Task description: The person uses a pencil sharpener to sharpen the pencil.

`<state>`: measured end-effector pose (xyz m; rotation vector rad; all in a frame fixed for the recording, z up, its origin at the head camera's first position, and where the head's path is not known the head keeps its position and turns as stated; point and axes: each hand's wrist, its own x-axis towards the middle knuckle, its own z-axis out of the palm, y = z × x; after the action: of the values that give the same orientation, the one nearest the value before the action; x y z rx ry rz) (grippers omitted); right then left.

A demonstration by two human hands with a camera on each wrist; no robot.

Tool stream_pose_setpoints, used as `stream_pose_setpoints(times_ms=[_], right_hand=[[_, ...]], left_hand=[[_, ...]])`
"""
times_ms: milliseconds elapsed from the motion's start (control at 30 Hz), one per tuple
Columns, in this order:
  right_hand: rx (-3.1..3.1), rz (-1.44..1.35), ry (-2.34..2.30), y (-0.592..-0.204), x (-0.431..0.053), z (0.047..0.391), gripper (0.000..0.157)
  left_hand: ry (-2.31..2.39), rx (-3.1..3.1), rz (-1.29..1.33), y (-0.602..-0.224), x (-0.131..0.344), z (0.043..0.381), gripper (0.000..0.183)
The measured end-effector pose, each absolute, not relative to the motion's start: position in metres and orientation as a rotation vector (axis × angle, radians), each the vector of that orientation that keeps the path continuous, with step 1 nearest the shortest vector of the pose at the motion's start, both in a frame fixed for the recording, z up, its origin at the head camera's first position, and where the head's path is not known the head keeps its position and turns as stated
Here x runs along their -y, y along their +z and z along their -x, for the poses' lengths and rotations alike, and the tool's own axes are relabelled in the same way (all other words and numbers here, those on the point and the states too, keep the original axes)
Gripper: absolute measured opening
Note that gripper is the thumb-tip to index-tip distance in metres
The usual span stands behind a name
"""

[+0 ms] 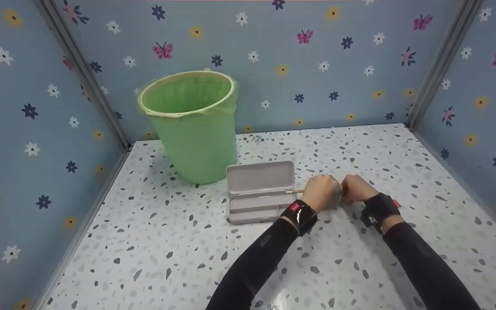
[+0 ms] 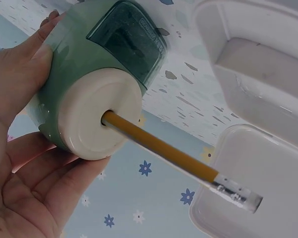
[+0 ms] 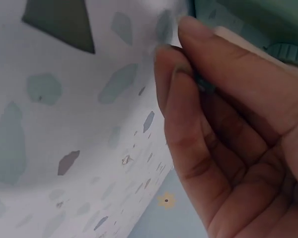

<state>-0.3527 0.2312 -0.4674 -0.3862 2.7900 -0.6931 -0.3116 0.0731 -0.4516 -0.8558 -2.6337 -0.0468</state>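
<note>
Head and wrist views suggest sharpening: beside the open case (image 1: 260, 177), the left hand (image 1: 320, 189) grips a sharpener (image 2: 77, 54), pencil (image 2: 161, 148) inserted, the right hand (image 3: 238, 134) seemingly pinches its mostly hidden crank (image 3: 204, 84), and turning calls for steadiness.

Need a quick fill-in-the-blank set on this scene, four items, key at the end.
1. The left hand grips a green pencil sharpener, whose hole holds a yellowish ____.
2. In the head view, the pencil case lies to the ____ of the sharpener.
3. The colour of the bin is light ____.
4. The pink winged insects printed on the back wall are ____.

Missing words: pencil; left; green; butterflies.
</note>
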Motion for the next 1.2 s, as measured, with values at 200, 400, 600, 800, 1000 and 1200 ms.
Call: stream_pose_setpoints(times_ms=[200,400,600,800,1000,1200], right_hand=[[-2.750,0.363,-0.727,-0.463,-0.233,0.346,0.016],[-2.721,0.393,-0.718,-0.458,-0.234,0.340,0.012],[-2.736,0.476,-0.719,-0.451,-0.237,0.333,0.009],[-2.773,0.516,-0.735,-0.448,-0.240,0.328,0.010],[-2.798,0.593,-0.777,-0.443,-0.240,0.323,0.010],[-2.857,0.653,-0.782,-0.431,-0.240,0.322,0.010]], left_hand=[[0.009,2.669,0.815,-0.449,-0.076,0.311,0.019],[0.026,2.691,0.793,-0.449,-0.076,0.312,0.022],[-0.005,2.703,0.769,-0.449,-0.076,0.312,0.024],[0.076,2.709,0.764,-0.448,-0.078,0.311,0.023],[0.059,2.719,0.760,-0.448,-0.079,0.310,0.023],[0.088,2.696,0.769,-0.448,-0.081,0.308,0.022]])
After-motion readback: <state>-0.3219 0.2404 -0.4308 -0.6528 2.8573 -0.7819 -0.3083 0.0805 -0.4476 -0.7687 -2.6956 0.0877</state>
